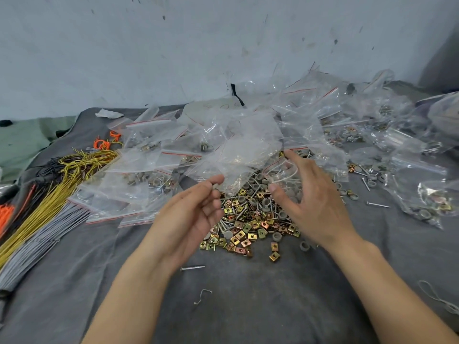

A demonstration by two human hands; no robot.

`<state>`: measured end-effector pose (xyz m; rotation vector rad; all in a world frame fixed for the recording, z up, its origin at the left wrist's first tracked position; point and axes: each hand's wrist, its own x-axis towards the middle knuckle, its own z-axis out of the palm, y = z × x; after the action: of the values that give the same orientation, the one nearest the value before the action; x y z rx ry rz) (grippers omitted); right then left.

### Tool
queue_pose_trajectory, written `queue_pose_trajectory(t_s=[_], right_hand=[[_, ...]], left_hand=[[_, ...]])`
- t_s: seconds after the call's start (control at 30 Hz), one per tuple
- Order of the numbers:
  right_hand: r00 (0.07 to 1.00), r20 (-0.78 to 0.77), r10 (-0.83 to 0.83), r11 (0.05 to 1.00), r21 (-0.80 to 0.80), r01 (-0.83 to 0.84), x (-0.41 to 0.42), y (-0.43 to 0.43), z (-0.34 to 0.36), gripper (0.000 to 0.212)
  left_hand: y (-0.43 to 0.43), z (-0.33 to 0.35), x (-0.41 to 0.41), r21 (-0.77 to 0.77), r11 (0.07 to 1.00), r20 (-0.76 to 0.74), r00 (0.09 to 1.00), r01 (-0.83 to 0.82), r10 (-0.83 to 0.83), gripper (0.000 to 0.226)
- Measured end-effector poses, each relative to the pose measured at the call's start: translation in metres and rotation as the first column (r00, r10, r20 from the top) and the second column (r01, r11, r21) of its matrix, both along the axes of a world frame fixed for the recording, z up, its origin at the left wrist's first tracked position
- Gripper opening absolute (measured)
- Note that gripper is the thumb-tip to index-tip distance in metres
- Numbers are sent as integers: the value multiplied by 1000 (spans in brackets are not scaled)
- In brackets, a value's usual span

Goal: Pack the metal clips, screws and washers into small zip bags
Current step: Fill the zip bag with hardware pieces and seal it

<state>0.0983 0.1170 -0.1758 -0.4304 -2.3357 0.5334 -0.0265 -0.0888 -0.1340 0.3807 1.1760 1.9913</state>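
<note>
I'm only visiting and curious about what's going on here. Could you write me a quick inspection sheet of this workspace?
Surface: wrinkled grey cloth covers the work area.
Job's things: heap of metal clips, screws and washers at centre; zip bags piled left, behind and right, many holding parts.
Clutter: loose screw, thread scrap, paper scrap.
Grippers: left hand pinches the edge of a clear bag; right hand open beside it, fingers spread.
Cables: yellow, grey, orange and black wire bundles on the left.
Surroundings: scuffed pale wall behind; green cloth far left.
</note>
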Motion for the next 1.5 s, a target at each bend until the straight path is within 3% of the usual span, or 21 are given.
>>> queue_pose_trajectory(t_s=[0.23, 0.4, 0.47, 0.53, 0.57, 0.63, 0.7, 0.87, 1.0, 1.17, 1.27, 1.37, 1.5], right_hand=[[1000, -8, 13, 1000, 16, -13, 1, -3, 3, 69], [1000, -15, 21, 1000, 22, -21, 2, -6, 4, 70], [1000, -10, 21, 1000, 22, -20, 2, -7, 4, 69], [1000, -6, 17, 999, 35, -17, 2, -7, 5, 68], [1000, -4, 19, 999, 42, -19, 2, -7, 5, 68], [1000, 2, 27, 998, 48, -27, 2, -7, 5, 69], [999, -4, 35, 998, 49, -35, 2, -7, 5, 70], [999, -14, 40, 999, 34, -40, 4, -7, 6, 70], [999, 9, 48, 999, 23, -48, 5, -5, 5, 69], [998, 3, 55, 998, -2, -55, 6, -3, 2, 69], [998, -19, 67, 998, -7, -67, 7, -3, 3, 68], [997, -25, 67, 998, 5, -67, 8, -2, 4, 66], [998, -35, 61, 998, 6, -61, 9, -3, 5, 64]], left_hand=[[29, -3, 7, 102, 995, 349, 937, -8, -28, 24], [42, 0, 9, 102, 995, 359, 933, -5, -32, 27], [47, 1, 11, 54, 998, 243, 970, -27, 13, 24], [53, 2, 16, -47, 992, -63, 992, -115, 112, 18], [56, 3, 19, -108, 975, -283, 946, -194, 157, 16], [62, 5, 25, -135, 929, -658, 732, -345, 176, 17], [66, 8, 31, -105, 913, -812, 564, -393, 150, 16], [73, 15, 33, -113, 939, -868, 493, -325, 66, 13], [68, 23, 22, -43, 933, -844, 513, -357, 158, 20], [41, 12, -6, -235, 872, -848, 529, -428, 31, 16], [15, -3, -16, -396, 775, -895, 396, -493, -206, 12], [-4, -14, -11, -450, 669, -893, 282, -591, -351, 7], [-16, -21, 3, -500, 682, -858, 201, -534, -472, 4]])
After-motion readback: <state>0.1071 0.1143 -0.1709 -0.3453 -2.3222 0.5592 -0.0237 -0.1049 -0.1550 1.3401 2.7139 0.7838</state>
